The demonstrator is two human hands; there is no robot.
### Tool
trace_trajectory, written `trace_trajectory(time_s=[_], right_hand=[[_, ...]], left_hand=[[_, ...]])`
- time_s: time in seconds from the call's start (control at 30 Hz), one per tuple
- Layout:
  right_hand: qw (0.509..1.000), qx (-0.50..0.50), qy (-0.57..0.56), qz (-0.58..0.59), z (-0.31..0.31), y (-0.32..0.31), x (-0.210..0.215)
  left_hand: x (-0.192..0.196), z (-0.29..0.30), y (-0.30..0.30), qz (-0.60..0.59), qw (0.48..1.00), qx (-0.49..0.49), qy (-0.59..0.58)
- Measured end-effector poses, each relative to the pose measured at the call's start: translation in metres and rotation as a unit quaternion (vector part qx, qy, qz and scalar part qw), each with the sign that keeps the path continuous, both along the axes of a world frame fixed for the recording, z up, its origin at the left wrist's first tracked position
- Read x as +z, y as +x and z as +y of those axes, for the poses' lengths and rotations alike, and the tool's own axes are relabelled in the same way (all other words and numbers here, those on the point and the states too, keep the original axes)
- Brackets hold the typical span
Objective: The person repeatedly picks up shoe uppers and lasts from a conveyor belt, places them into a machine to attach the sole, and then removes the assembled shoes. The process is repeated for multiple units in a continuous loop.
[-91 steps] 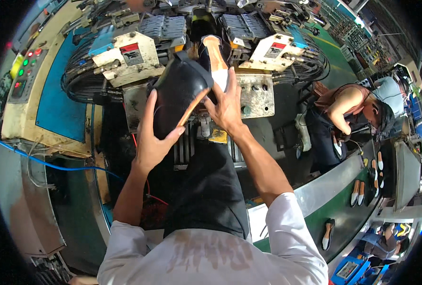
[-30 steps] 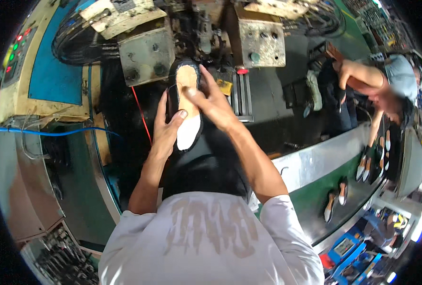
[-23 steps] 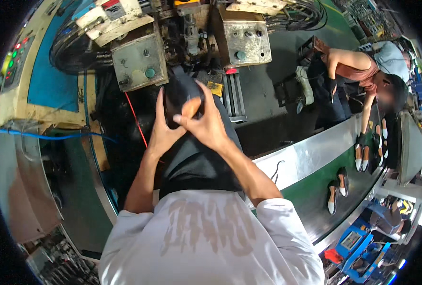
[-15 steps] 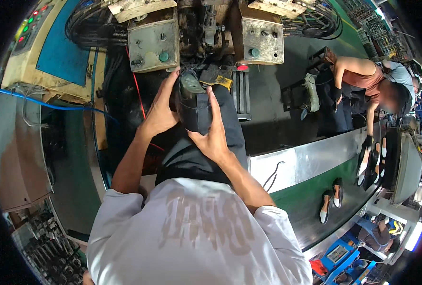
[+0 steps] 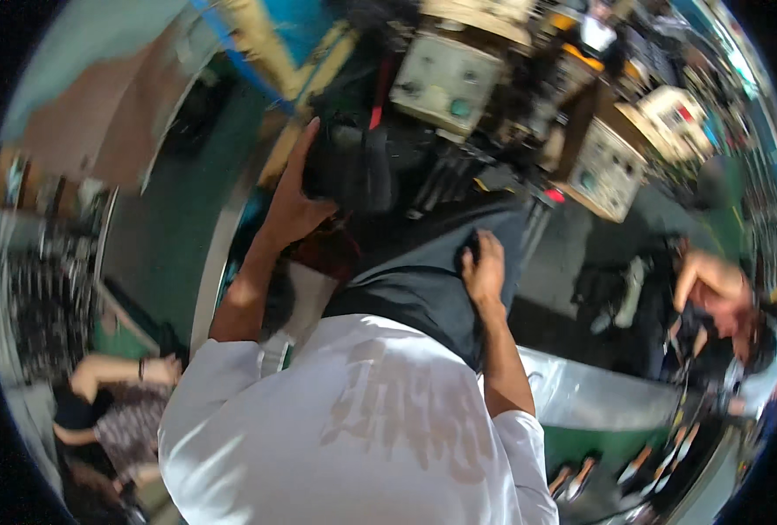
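The left hand (image 5: 294,206) held a black shoe (image 5: 358,171) between its thumb and fingers. The shoe looked dark and blurry, so its small parts were hard to see. It was near the dark trousers (image 5: 414,280). The right hand (image 5: 485,269) lay on them, fingers loose and a bit bent.

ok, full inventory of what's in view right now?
Held shoe: 1, black, blurred, upper left of centre
Belt shoes: several, count unclear, dark with pale insides, lower right
Control boxes: 2, pale grey, top centre and upper right
Red button: 1, red, upper right
Blue panel: 1, blue, top edge
Green belts: 2, green, left and lower right
Metal ledge: 1, silver, lower right
Other people: at least 2, right and lower left
Trousers: 1, black, centre
Shirt: 1, white, bottom
Left hand: 1, bare, on held shoe
Right hand: 1, bare, on trousers
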State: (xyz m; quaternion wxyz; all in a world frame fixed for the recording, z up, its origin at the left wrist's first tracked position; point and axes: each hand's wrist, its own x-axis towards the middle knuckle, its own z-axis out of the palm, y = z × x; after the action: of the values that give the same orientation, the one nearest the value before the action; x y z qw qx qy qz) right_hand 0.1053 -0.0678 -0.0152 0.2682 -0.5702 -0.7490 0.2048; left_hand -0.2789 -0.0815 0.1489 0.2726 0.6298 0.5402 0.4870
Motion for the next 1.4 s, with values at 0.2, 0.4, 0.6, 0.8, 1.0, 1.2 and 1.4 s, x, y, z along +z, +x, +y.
trace_trajectory(time_s=[0.2, 0.4, 0.6, 0.8, 1.0, 1.2, 1.4], right_hand=[[0.999, 0.041, 0.0, -0.029, 0.007, 0.008, -0.01], [0.994, 0.099, 0.0, -0.038, 0.011, 0.007, -0.012], [0.992, 0.112, 0.0, -0.065, 0.009, 0.0, -0.012], [0.996, 0.082, -0.014, -0.007, 0.0, 0.01, -0.009], [0.998, 0.064, 0.004, -0.01, 0.005, -0.016, 0.002], [0.995, -0.016, 0.057, 0.081, 0.007, -0.006, -0.017], [0.945, -0.249, 0.069, 0.203, -0.054, 0.066, 0.01]], left_hand=[[-0.002, -0.132, -0.083, 0.058, 0.928, 0.356, -0.097], [-0.069, -0.325, -0.158, -0.066, 0.761, 0.631, -0.136], [-0.164, -0.461, -0.162, -0.148, 0.598, 0.748, -0.247], [-0.211, -0.468, -0.171, 0.097, 0.774, 0.551, -0.297], [-0.176, -0.398, -0.235, 0.164, 0.727, 0.466, -0.476], [-0.136, -0.11, -0.242, 0.225, 0.83, 0.239, -0.451], [-0.072, 0.129, 0.099, 0.321, 0.918, -0.232, -0.031]])
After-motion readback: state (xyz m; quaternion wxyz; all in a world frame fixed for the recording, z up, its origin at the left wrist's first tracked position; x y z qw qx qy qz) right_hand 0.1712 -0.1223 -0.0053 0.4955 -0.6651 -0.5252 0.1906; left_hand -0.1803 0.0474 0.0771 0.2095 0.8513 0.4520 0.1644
